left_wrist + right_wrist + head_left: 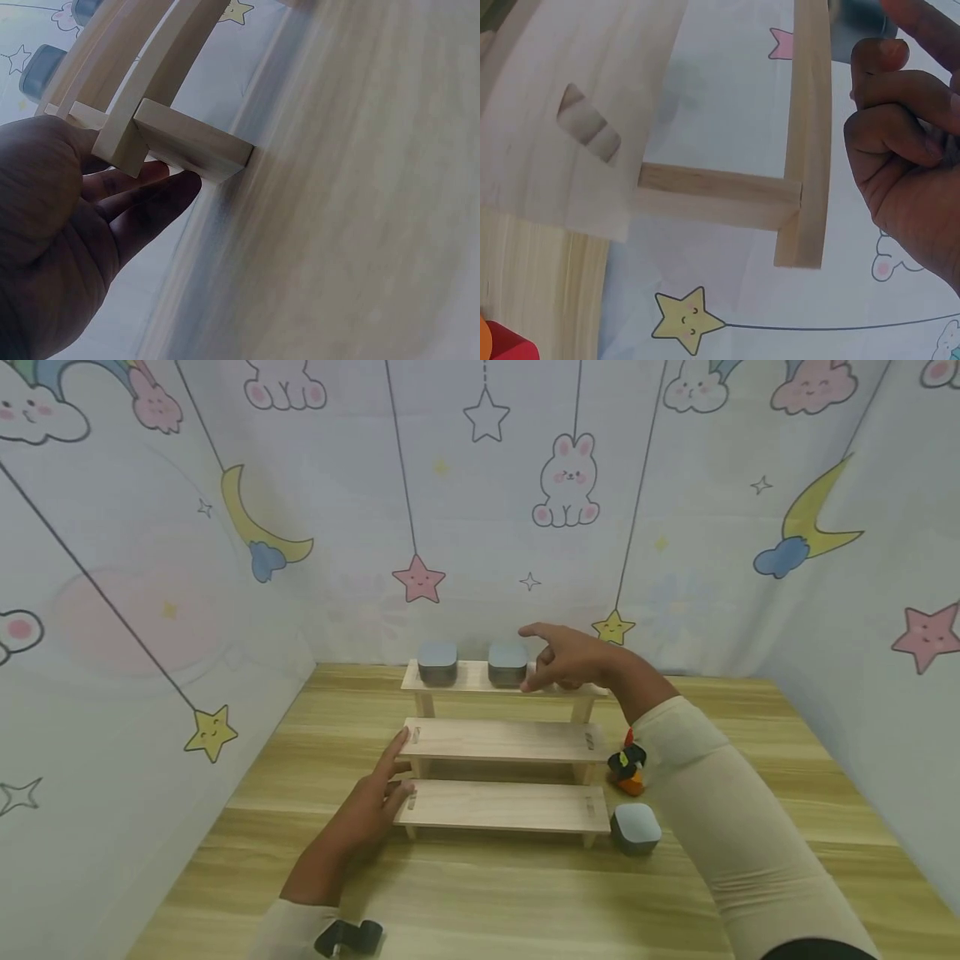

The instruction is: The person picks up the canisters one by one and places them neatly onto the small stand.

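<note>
A three-tier wooden shelf (502, 739) stands in the middle of the head view. My left hand (367, 810) holds its left end; in the left wrist view the shelf's end lies between thumb and fingers, fingertips by a support leg (196, 139). Two small grey rounded boxes sit on the top tier, a left box (437, 664) and a right box (507, 664). Beside the right box is my right hand (573, 658), its index finger extended above and thumb near the box's side. Its other fingers are bent; something small beneath them is mostly hidden.
On the floor right of the shelf lie another grey rounded box (636, 828) and a red, orange and black toy (628, 767), partly covered by the right sleeve (720, 802). Cartoon-printed white sheets (487, 527) enclose the back and sides.
</note>
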Demonstrator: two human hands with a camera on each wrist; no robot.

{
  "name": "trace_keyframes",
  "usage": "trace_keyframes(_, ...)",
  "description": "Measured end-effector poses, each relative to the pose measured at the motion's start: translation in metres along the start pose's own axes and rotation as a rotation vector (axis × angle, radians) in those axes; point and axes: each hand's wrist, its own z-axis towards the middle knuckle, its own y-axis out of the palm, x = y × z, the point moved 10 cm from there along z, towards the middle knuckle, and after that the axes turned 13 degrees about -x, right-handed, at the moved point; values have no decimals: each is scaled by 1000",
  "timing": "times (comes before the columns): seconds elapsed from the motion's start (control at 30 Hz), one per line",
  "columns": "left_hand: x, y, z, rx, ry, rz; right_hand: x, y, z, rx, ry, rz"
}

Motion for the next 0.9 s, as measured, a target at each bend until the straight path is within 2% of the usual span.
trace_keyframes(0.3, -1, 0, -1, -5, 3, -7, 7, -8, -23, 47, -24, 7)
trace_keyframes(0.67, 2, -2, -3, -3, 5, 8, 23, 0, -58, 63, -103, 143)
trace_keyframes(0.77, 1, -2, -2, -4, -1, 5, 27, 7, -70, 60, -157, 193)
trace_keyframes(0.9, 1, -1, -2, -2, 5, 8, 32, 21, -88, 18, -283, 264)
